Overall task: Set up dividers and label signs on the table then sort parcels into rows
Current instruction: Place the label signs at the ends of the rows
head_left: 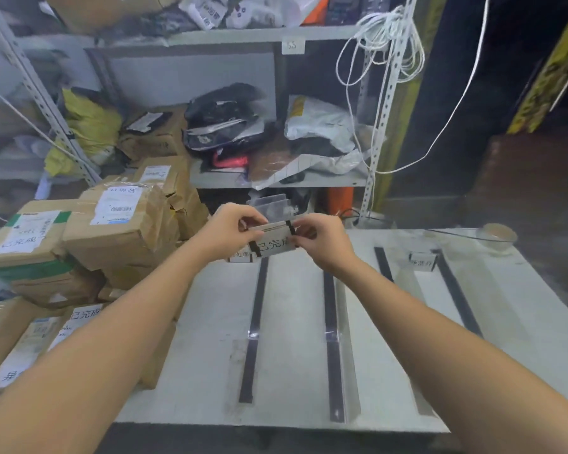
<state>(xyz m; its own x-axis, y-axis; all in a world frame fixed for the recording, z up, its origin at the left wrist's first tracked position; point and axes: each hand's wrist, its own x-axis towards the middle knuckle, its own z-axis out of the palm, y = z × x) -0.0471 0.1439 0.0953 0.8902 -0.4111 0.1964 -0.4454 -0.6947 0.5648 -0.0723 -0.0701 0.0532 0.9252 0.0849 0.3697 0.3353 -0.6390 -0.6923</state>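
Both hands are curled in a fingertip pinch on one label sign (274, 245), the left hand (240, 228) at its left end and the right hand (322, 241) at its right, holding it in the air over the far edge of the table (292, 371). Just beneath the left hand stands another sign (241, 257), which a careless lowering could knock over. The thin card might also slip from so light a grip, or settle askew of the dividers (331, 339) nearer than the hands, mislabelling a row.

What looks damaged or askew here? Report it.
The cardboard parcel atop the stack left of the table is damaged: its right side is crumpled and torn. The held label sign looks intact.
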